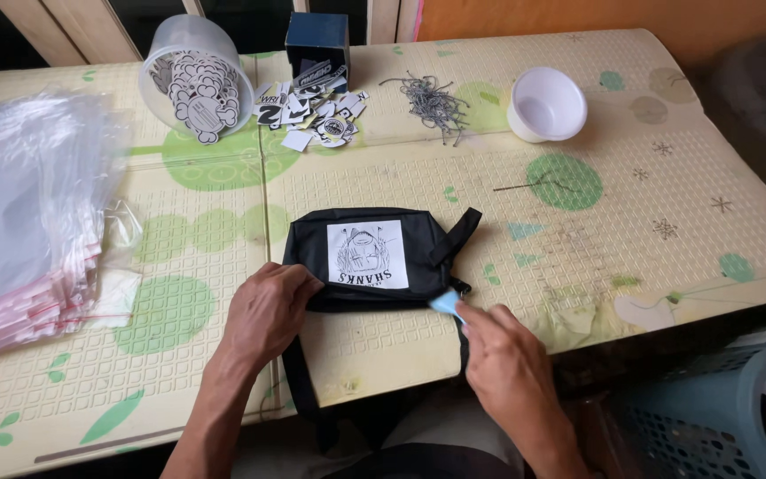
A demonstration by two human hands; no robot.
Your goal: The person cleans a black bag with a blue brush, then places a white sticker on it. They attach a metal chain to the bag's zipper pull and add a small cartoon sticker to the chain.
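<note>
A black pouch (312,244) with a white printed patch (367,254) lies flat on the patterned mat, its strap hanging over the near edge. My left hand (266,310) rests on the pouch's near left corner, fingers bent over its edge. At the pouch's near right corner, by the zipper end, my right hand (503,359) pinches a small light blue tag (447,305).
A stack of clear plastic bags (19,204) lies at left. At the back are a tipped clear tub of stickers (195,80), loose stickers (312,111), a dark box (316,44), a pile of metal chains (432,102) and a white bowl (546,105). A blue basket (711,408) stands at right below.
</note>
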